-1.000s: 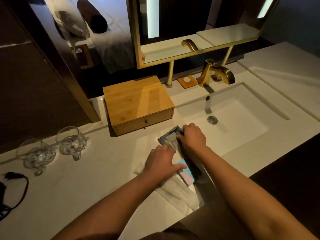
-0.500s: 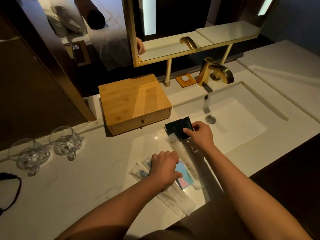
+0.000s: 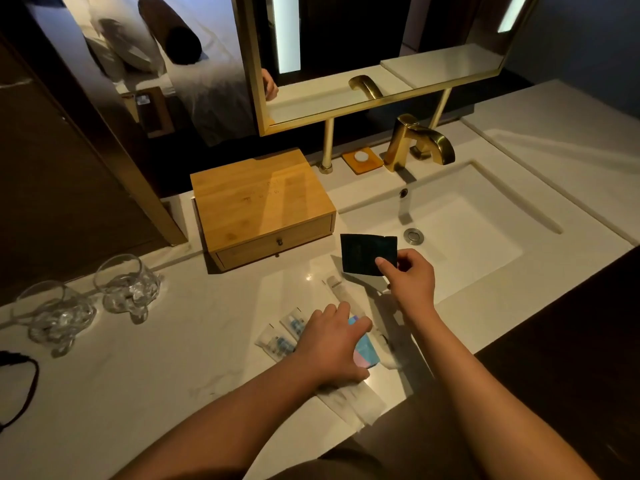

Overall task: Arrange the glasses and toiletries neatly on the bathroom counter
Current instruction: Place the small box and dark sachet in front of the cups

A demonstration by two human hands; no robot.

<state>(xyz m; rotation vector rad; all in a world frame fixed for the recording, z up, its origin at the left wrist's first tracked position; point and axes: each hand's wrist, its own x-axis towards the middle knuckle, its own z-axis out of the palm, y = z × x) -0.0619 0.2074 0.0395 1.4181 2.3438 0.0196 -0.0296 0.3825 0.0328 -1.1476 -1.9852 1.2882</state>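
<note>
My right hand (image 3: 410, 275) pinches a dark square sachet (image 3: 365, 252) and holds it above the counter, beside the sink's left rim. My left hand (image 3: 330, 344) lies flat on a pile of toiletry packets: a blue and pink packet (image 3: 365, 351), two clear sachets (image 3: 282, 336) and long white wrapped items (image 3: 349, 400). Another long white packet (image 3: 341, 291) lies between my hands. Two clear glasses (image 3: 126, 289) (image 3: 55, 315) lie on their sides at the counter's left.
A wooden drawer box (image 3: 256, 202) stands behind the toiletries. The white sink (image 3: 460, 233) with a gold faucet (image 3: 419, 142) is to the right. A small wooden dish (image 3: 362, 159) sits near the mirror post. A black cable (image 3: 20, 386) lies at the far left edge.
My right hand has lifted the dark sachet off the pile and raised it toward the sink. My left hand has slid back and now presses on the remaining packets.
</note>
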